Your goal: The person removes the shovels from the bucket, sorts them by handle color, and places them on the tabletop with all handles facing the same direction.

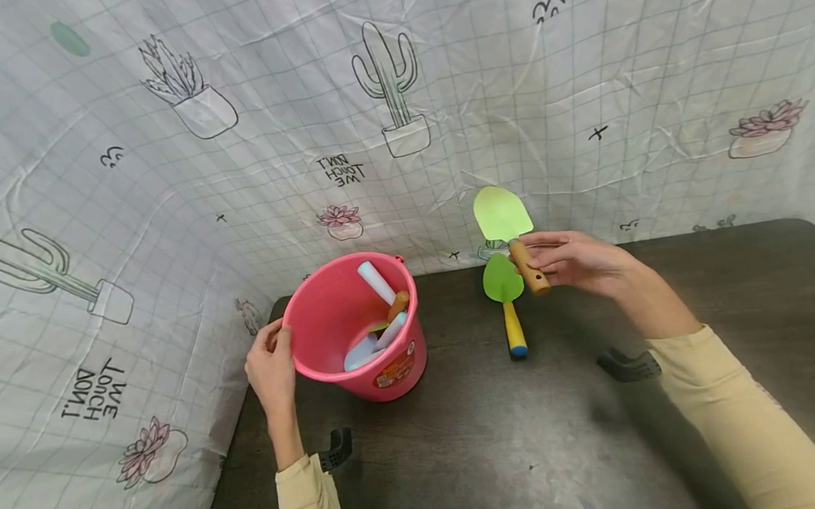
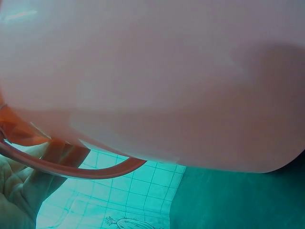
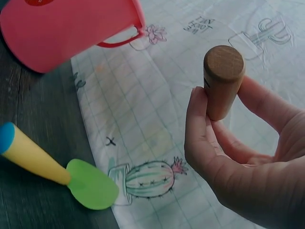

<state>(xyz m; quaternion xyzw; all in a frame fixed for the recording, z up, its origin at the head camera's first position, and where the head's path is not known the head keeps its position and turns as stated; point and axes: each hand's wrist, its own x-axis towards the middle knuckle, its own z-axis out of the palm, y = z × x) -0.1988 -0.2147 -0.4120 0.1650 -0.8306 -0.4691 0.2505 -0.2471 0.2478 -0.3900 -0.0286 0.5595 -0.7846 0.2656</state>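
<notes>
In the head view a pink bucket (image 1: 320, 308) leans toward the person on the left of the table. My left hand (image 1: 271, 366) grips its rim at the left side; its red handle (image 2: 95, 172) shows in the left wrist view. Light-coloured handles (image 1: 377, 283) and a wooden handle stick up inside the bucket. My right hand (image 1: 581, 262) pinches the wooden handle (image 3: 224, 78) of a small shovel with a light green blade (image 1: 501, 212), held up over the table. Just below it lies another shovel, with a green blade (image 1: 503, 278) and a yellow handle (image 1: 513, 326) tipped in blue.
The dark table (image 1: 478, 447) ends at the back against a white cloth (image 1: 495, 83) printed with cacti and a grid. That cloth also hangs along the left side. Dark camera mounts (image 1: 628, 365) sit on both wrists, by the beige sleeves.
</notes>
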